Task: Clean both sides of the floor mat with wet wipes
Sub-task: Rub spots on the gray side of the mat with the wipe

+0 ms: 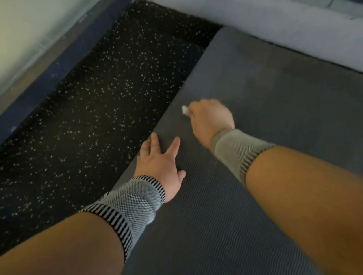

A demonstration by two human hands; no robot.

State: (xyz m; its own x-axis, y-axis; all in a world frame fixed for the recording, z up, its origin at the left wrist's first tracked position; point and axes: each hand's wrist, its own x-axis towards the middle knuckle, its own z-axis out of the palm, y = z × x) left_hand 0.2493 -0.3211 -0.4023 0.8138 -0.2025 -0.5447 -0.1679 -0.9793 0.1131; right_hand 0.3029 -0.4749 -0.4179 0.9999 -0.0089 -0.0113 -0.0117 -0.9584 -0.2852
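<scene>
A dark grey floor mat (284,100) with a fine wavy ribbed texture lies flat on the floor and fills the right half of the view. My left hand (161,160) rests flat on the mat near its left edge, fingers spread and straight. Farther up the mat, my right hand (208,117) is curled into a fist around a small white wet wipe (185,110), of which only a bit shows at the knuckles. The fist is down against the mat surface. Both wrists wear knitted grey wrist bands.
Black rubber flooring (101,108) with white specks lies left of the mat. A pale wall with a dark blue base strip (53,69) runs along the left. A light grey padded edge (272,17) borders the mat's far side.
</scene>
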